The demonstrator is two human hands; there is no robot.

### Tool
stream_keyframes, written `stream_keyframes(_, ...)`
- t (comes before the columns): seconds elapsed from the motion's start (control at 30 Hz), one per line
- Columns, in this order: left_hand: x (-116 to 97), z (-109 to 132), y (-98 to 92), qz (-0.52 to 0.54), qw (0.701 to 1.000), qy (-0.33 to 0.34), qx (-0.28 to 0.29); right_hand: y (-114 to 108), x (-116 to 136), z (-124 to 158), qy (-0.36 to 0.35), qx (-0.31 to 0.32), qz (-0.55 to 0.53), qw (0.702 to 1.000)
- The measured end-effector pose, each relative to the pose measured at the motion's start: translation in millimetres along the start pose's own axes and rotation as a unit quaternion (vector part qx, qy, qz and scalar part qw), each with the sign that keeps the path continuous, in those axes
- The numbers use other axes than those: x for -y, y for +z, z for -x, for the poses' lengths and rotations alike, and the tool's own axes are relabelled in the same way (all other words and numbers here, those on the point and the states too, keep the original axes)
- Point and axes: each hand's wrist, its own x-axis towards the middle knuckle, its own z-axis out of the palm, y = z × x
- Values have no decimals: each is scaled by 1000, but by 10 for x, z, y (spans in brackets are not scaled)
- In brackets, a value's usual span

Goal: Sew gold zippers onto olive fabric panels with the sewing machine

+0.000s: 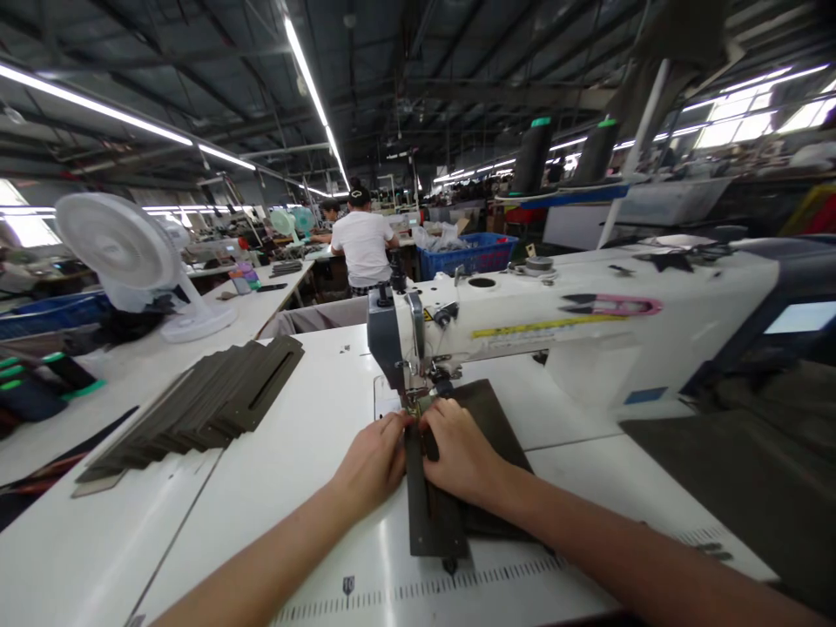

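A dark olive fabric strip (432, 522) lies lengthwise under the head of a white sewing machine (522, 322). My left hand (375, 457) grips the strip's left edge just in front of the presser foot (413, 402), its fingers closed. On the other side my right hand (461, 448) pinches the same strip, thumb and fingers bent close to the needle area. Beneath the strip and to its right lies a larger olive fabric panel (493, 418). Fingertips hide the exact spot where the needle meets the cloth.
Left on the table rests a fanned stack of olive pieces (196, 409). Beyond it stand a white fan (124, 248) and thread spools (49, 383). Pink-handled snips (610, 304) lie on the machine arm. More dark fabric (738, 488) is at right. A person in white (363, 244) sits ahead.
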Motion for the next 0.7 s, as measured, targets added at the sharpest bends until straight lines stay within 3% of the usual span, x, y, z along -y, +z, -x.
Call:
stream_keyframes(0.2, 15, -26, 4, -34, 999, -6, -3, 94, -4, -122, 45, -37, -27, 998)
stream_keyframes(0.33, -22, -16, -6, -74, 996, 32, -22, 9, -9, 23, 28, -47, -40, 998)
stream_keyframes(0.47, -113, 96, -24, -110, 990, 84, -2, -123, 2, 407, -108, -28, -1, 994)
stream_keyframes(0.57, -167, 181, -36, -122, 987, 102, 10, -133, 39, 661, -226, -32, 66, 971)
stream_keyframes(0.7, -194, 202, -57, -121, 987, 107, 10, -34, 105, 737, -261, -60, 145, 952)
